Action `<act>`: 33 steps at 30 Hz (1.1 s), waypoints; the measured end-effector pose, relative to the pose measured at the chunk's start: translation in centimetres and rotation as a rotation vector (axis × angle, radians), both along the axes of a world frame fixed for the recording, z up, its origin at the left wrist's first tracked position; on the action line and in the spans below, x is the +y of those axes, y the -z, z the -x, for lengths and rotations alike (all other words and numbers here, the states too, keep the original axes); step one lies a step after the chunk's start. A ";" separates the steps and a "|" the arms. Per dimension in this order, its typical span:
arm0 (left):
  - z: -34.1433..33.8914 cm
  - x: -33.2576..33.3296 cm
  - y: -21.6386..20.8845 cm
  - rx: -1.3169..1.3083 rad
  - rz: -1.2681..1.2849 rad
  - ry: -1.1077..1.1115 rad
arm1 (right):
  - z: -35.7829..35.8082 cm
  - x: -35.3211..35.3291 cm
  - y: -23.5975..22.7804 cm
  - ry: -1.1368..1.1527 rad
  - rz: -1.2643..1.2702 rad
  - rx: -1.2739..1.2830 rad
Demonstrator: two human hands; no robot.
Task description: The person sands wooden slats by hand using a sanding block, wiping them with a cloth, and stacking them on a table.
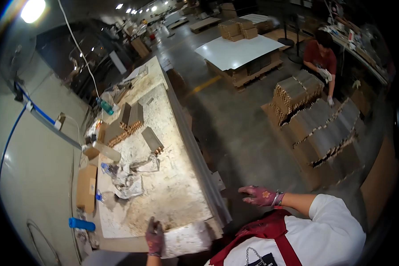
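My left hand [155, 237], in a stained purple-red work glove, is at the near end of the long worktable [173, 201]. Its fingers point up the table and are slightly apart. Beside it, touching or nearly touching its right side, a crumpled white sheet [187, 239] lies over the table's near edge; whether it is paper or cloth I cannot tell. Out to the right, past the table's side, my right hand [260, 195] hangs in the air. It wears a similar glove with a flower mark, fingers stretched out, nothing in them.
Grey strips [131, 116] are stacked up the table, with one small bundle [152, 140] apart. Crumpled plastic [131, 184], a cardboard box [87, 188] and a blue cylinder [81, 224] line the left side. Across the aisle, a person [320, 60] handles stacked strips [326, 126] on a pallet.
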State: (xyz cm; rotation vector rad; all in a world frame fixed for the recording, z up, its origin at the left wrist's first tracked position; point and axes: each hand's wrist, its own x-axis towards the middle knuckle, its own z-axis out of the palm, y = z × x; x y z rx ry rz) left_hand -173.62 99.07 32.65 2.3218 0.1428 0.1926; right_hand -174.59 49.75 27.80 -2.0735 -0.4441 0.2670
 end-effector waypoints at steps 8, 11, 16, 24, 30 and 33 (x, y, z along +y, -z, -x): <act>-0.2 -4.5 -4.3 -0.112 -0.681 0.051 | 2.0 -17.1 0.6 -0.050 0.216 0.257; -3.5 -7.8 -5.4 -0.054 -0.525 -0.009 | -0.3 -18.3 1.0 -0.075 0.205 0.294; -13.4 -16.0 -5.7 -0.038 -0.279 -0.101 | -8.1 -17.9 -0.6 -0.173 0.279 0.303; -29.7 -13.7 -1.7 -0.354 -0.349 -0.191 | -21.5 -20.6 0.0 -0.034 0.385 0.276; -30.3 -4.3 5.0 -0.047 -0.560 -0.217 | -31.1 -20.8 0.5 0.009 0.443 0.348; -30.0 -4.7 -0.5 0.246 -0.692 -0.267 | -37.5 -20.1 -0.5 -0.073 0.511 0.295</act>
